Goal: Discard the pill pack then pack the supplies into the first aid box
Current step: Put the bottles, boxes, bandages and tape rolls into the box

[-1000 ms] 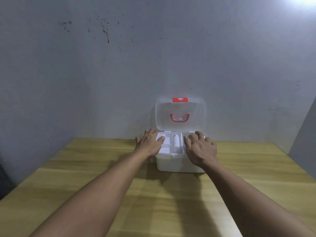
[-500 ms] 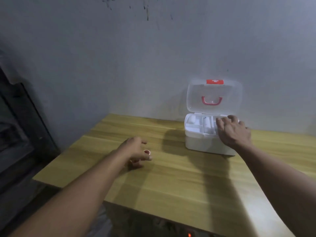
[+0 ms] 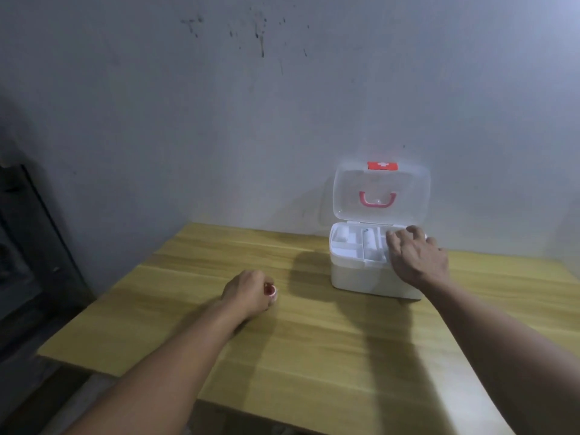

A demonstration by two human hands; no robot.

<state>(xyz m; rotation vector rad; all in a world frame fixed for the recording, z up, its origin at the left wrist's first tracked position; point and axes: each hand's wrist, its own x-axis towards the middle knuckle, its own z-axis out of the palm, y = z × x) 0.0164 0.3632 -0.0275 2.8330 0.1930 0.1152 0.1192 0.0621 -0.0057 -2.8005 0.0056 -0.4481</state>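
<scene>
A white first aid box (image 3: 361, 276) stands open at the back of the wooden table (image 3: 314, 356). Its clear lid (image 3: 408, 199), with a red handle and red latch, is upright against the wall. A white divider tray sits in the top of the box. My right hand (image 3: 416, 257) rests on the tray's right side with fingers spread. My left hand (image 3: 248, 293) is on the table left of the box, closed around a small white roll with a red core (image 3: 270, 290). No pill pack is in view.
A grey wall (image 3: 219, 136) rises right behind the table. The table's left edge drops off to a dark cabinet or frame (image 3: 28, 262) and the floor at the far left.
My left hand left the box, went to the table and closed on the small roll. The view swung left. My right hand stayed on the tray.
</scene>
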